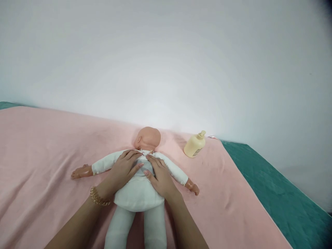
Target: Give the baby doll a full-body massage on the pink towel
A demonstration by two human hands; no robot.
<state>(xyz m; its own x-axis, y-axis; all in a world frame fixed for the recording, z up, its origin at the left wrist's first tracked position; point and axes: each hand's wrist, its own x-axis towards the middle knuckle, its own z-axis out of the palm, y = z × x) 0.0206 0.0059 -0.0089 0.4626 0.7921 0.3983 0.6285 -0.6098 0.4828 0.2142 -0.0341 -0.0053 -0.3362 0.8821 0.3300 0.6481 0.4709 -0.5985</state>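
Observation:
A baby doll (140, 197) with a white cloth body lies on its front, its head away from me and its arms stretched out to both sides. Flat on the left side of its upper back rests my left hand (126, 169), fingers extended toward the neck. My right hand (160, 174) lies likewise on the right side of the back, thumb pointing inward. Between the two hands a greyish patch of the doll's back shows. Both hands are open and hold nothing. A coiled yellowish band (99, 197) circles my left wrist.
A pale yellow pump bottle (194, 145) stands to the right of the doll's head. Beneath everything is a wrinkled pink sheet (46, 148), with green cloth (269, 183) beyond its right edge. A plain pale wall (155, 62) rises behind.

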